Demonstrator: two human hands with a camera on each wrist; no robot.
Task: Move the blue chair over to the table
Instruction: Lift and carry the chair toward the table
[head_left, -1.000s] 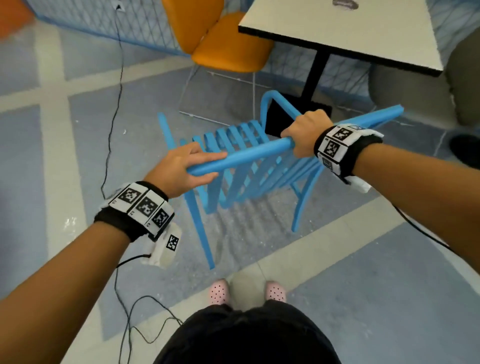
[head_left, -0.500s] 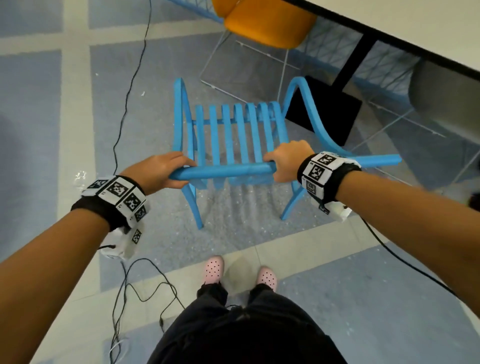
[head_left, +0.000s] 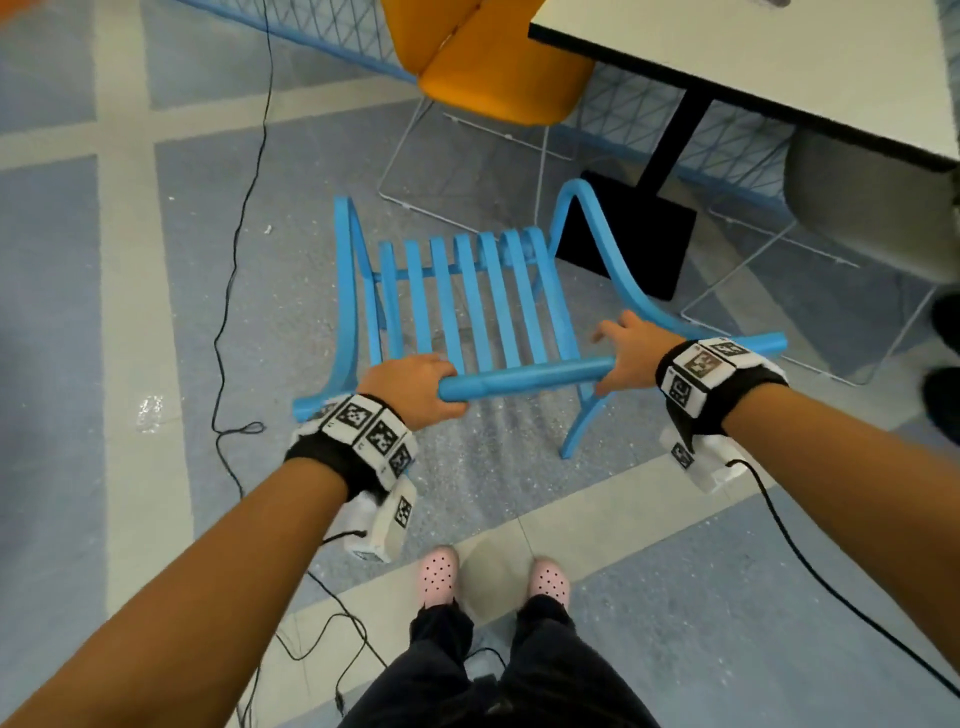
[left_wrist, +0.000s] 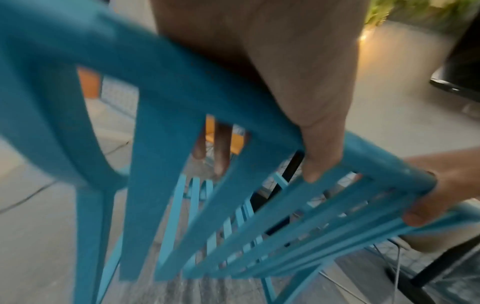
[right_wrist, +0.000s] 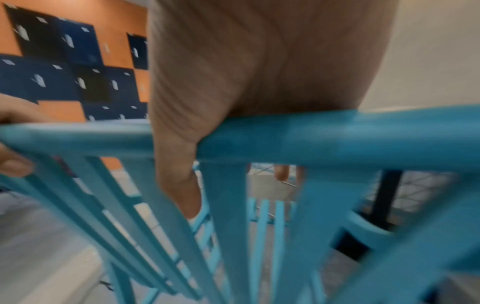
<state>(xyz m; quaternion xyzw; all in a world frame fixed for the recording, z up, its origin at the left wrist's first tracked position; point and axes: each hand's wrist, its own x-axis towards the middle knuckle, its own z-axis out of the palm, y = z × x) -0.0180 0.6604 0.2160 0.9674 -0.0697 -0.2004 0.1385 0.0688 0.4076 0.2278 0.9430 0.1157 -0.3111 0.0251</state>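
The blue chair (head_left: 524, 376) has a slatted seat and back and appears to stand on the floor right in front of me, facing the table (head_left: 779, 67). The table has a white top on a black pedestal and lies at the upper right. My left hand (head_left: 415, 382) grips the left part of the chair's top rail (left_wrist: 168, 92), fingers curled over it. My right hand (head_left: 623, 353) rests on the right part of the rail (right_wrist: 337, 139), with its fingers spread forward over the rail and its thumb below.
An orange chair (head_left: 493, 67) on a wire frame stands beyond the blue one at the table's left side. A grey chair (head_left: 872, 208) sits under the table at the right. Black cables (head_left: 244, 208) trail across the floor on the left. Dark shoes (head_left: 945, 332) show at the right edge.
The chair went from tilted and skewed to squared up and level in front of me. My right hand's fist on the rail has loosened into spread fingers. The left hand kept its grip.
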